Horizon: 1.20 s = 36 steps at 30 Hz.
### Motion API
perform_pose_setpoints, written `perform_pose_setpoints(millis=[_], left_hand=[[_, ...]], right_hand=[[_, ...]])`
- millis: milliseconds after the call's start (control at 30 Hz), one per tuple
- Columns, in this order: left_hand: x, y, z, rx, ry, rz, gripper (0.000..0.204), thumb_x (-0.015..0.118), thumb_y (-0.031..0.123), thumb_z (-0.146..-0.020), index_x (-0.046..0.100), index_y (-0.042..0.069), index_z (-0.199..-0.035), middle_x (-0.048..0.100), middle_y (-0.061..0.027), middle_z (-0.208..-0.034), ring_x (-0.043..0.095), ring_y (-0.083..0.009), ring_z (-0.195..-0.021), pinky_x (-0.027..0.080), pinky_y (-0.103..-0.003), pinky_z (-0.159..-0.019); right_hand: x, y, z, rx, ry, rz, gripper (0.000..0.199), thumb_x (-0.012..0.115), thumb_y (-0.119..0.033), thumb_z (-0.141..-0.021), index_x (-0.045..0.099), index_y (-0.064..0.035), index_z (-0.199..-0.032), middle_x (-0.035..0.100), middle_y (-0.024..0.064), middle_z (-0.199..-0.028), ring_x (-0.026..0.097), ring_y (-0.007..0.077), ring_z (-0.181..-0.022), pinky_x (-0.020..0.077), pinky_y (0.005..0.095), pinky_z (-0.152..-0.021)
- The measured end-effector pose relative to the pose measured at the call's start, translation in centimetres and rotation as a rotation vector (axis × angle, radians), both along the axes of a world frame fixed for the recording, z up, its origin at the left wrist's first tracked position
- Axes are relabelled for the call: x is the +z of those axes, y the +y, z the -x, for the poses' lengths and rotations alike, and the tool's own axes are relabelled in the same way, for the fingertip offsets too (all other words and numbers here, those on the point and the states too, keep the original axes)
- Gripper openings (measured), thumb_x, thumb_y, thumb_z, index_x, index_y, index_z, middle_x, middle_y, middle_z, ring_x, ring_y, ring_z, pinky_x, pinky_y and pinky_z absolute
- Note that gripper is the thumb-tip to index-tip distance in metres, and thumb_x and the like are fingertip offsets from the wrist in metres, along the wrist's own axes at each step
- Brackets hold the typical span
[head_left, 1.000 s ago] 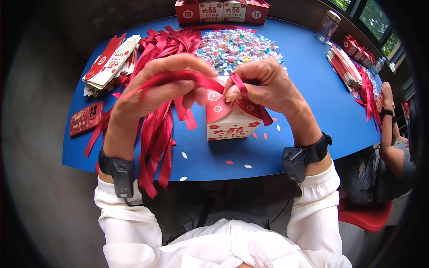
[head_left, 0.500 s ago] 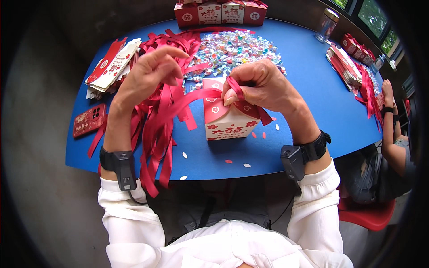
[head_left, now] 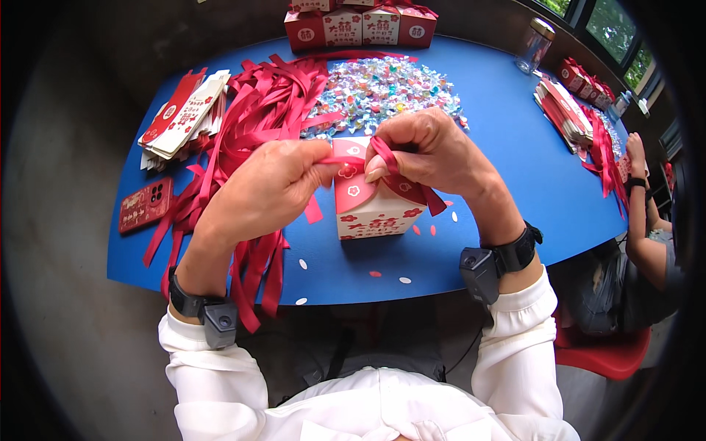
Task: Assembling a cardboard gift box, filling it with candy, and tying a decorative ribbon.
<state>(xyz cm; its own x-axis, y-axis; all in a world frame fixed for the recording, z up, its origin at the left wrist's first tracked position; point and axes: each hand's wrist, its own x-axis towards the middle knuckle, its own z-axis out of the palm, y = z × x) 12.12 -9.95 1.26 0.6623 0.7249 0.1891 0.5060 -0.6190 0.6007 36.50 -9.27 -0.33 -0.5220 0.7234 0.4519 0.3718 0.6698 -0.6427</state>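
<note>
A white and red gift box (head_left: pixel 378 214) with flower prints stands upright at the near middle of the blue table. Across its top runs a red ribbon (head_left: pixel 344 160). My left hand (head_left: pixel 268 187) pinches one end of this ribbon just left of the box, and that stretch looks taut. Above the box's lid, my right hand (head_left: pixel 434 151) holds a loop of the same ribbon between thumb and fingers. One tail of the ribbon hangs down at the box's right side. The knot, if any, is hidden behind my right fingers.
Beyond the box lies a heap of wrapped candies (head_left: pixel 390 88). Loose red ribbons (head_left: pixel 265 110), flat folded boxes (head_left: pixel 184 117) and a phone (head_left: pixel 146 206) are at left. Finished boxes (head_left: pixel 360 28) stand at the far edge, a jar (head_left: pixel 535 45) at far right. Another person's arm (head_left: pixel 647 213) shows at right.
My left hand has come down and right from above the loose ribbons, closing on the ribbon end beside the box. My right hand keeps its pinch on the loop.
</note>
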Motion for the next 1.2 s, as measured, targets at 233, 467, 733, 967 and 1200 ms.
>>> perform_pose_setpoints(millis=[233,467,733,967,1200], left_hand=[[0.7,0.5,0.2,-0.207,-0.464,0.79,0.036,0.052,0.028,-0.101,0.068,-0.004,-0.093,0.036,0.006,-0.052,0.026,-0.0033,-0.044,0.02,-0.023,-0.043],[-1.2,1.2,-0.4,-0.284,-0.716,0.915,0.039,0.04,0.018,-0.097,0.066,-0.007,-0.113,0.033,0.0061,-0.052,0.025,-0.0042,-0.042,0.022,-0.024,-0.041],[-2.0,2.1,0.0,-0.271,-0.68,0.829,0.044,0.04,-0.004,-0.089,0.064,-0.005,-0.126,0.067,-0.0068,-0.068,0.048,-0.0073,-0.042,0.036,-0.022,-0.044],[-2.0,2.2,0.1,-0.266,-0.45,0.454,0.038,0.062,-0.011,-0.091,0.068,0.002,-0.126,0.072,-0.0022,-0.085,0.06,-0.0027,-0.064,0.047,-0.02,-0.054],[-3.3,3.6,0.8,-0.429,-0.502,0.225,0.033,0.071,-0.007,-0.086,0.071,-0.002,-0.118,0.076,-0.014,-0.1,0.072,-0.0154,-0.094,0.056,-0.03,-0.087]], right_hand=[[0.4,-0.2,0.0,0.007,0.002,0.072,0.026,0.082,-0.017,-0.083,0.065,-0.0001,-0.075,0.051,0.0011,-0.059,0.045,0.0039,-0.06,0.0408,0.0263,-0.053],[0.9,-0.5,-0.4,0.048,0.16,0.273,0.029,0.081,-0.019,-0.083,0.062,0.0021,-0.076,0.051,0.0039,-0.057,0.043,0.0059,-0.056,0.0414,0.0295,-0.051],[0.4,0.1,-0.5,0.033,0.046,0.126,0.015,0.073,-0.007,-0.083,0.063,0.0025,-0.077,0.046,0.0046,-0.057,0.042,0.0062,-0.057,0.0397,0.0296,-0.051],[0.8,0.0,-0.4,0.029,0.021,0.154,0.012,0.072,-0.006,-0.082,0.064,0.0025,-0.079,0.047,0.0047,-0.057,0.044,0.0056,-0.058,0.0413,0.0287,-0.052],[0.8,0.1,0.0,0.03,-0.026,0.135,0.012,0.072,-0.005,-0.08,0.063,0.0016,-0.078,0.049,0.005,-0.058,0.045,0.0067,-0.057,0.0427,0.029,-0.052]])
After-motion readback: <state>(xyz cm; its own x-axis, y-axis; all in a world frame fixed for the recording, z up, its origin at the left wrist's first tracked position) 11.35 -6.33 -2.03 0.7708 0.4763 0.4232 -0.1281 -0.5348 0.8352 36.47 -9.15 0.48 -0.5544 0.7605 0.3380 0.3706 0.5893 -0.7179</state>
